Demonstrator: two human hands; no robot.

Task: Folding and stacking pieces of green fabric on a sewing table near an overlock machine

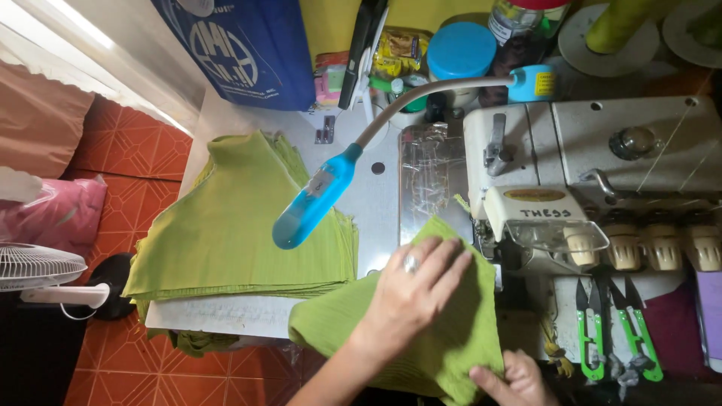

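Both hands on a green fabric piece at the overlock sewing machine.

The left hand (414, 289) lies flat with fingers spread, pressing the green fabric piece (451, 331) onto the worktop (376, 203) just in front of the sewing machine (594, 173). The right hand (515, 380) pinches the near edge of the same piece at the bottom of the view. The far corner of the piece reaches the machine's presser area. A stack of green fabric pieces (241, 225) lies on the worktop to the left, apart from the held piece. A blue gooseneck lamp (316, 197) hangs above the stack. Two green-handled thread snips (613, 331) lie to the right of the machine front.
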